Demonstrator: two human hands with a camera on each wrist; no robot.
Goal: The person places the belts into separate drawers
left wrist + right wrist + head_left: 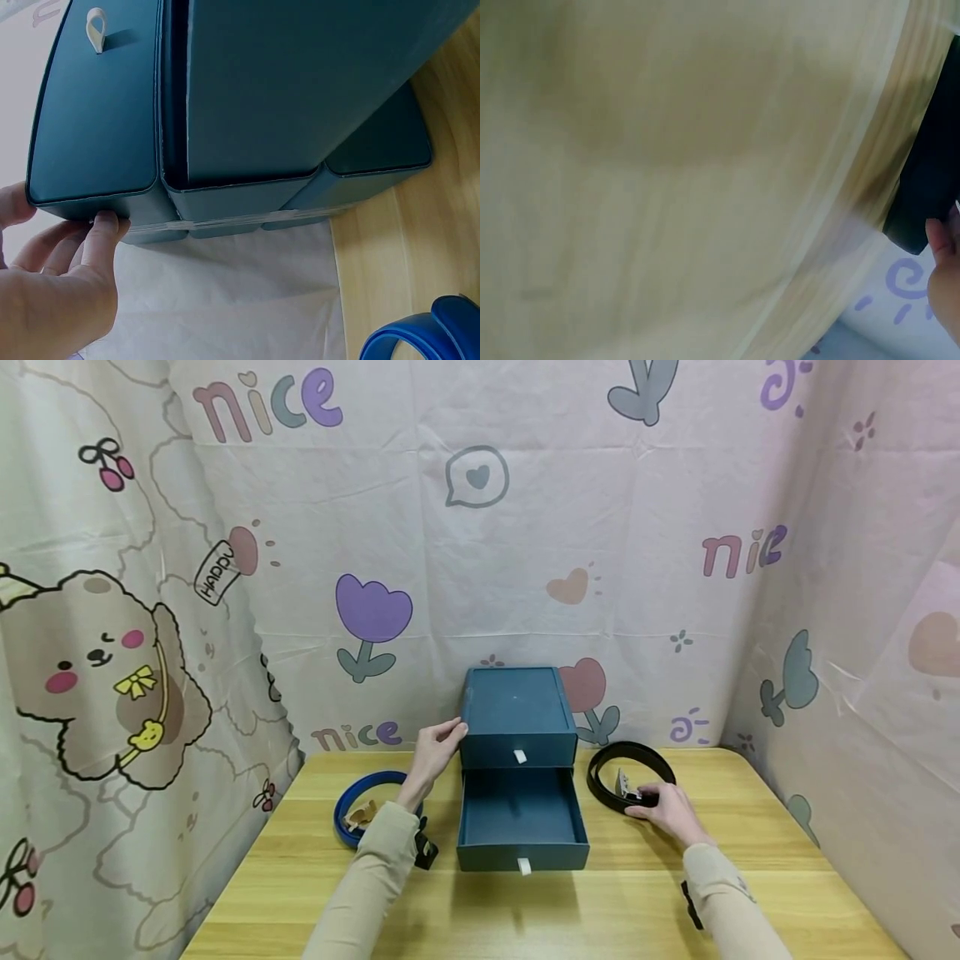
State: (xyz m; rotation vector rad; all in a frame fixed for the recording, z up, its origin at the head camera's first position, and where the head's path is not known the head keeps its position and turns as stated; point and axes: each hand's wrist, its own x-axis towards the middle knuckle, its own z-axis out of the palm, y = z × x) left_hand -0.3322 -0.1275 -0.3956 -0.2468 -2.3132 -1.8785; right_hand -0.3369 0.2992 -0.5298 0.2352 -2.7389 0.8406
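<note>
A dark blue drawer box [517, 703] stands at the back middle of the table, its lower drawer [522, 857] pulled out with nothing visible inside. My left hand [435, 756] holds the box's upper left edge; in the left wrist view, the fingers [101, 236] lie against its side wall near the corner. To the right of the box lies a coiled black belt [633, 750] with a silver buckle [624, 785]. My right hand [667, 812] pinches the near side of that coil. The right wrist view is blurred, showing part of the black belt [930, 165] beside the thumb.
A coiled blue belt [347, 835] with a gold-coloured buckle [362, 815] lies left of the box, partly behind my left forearm. White pull tabs [524, 866] hang on the drawer fronts. A patterned cloth [480, 568] encloses the wooden table [645, 885] at the back and sides.
</note>
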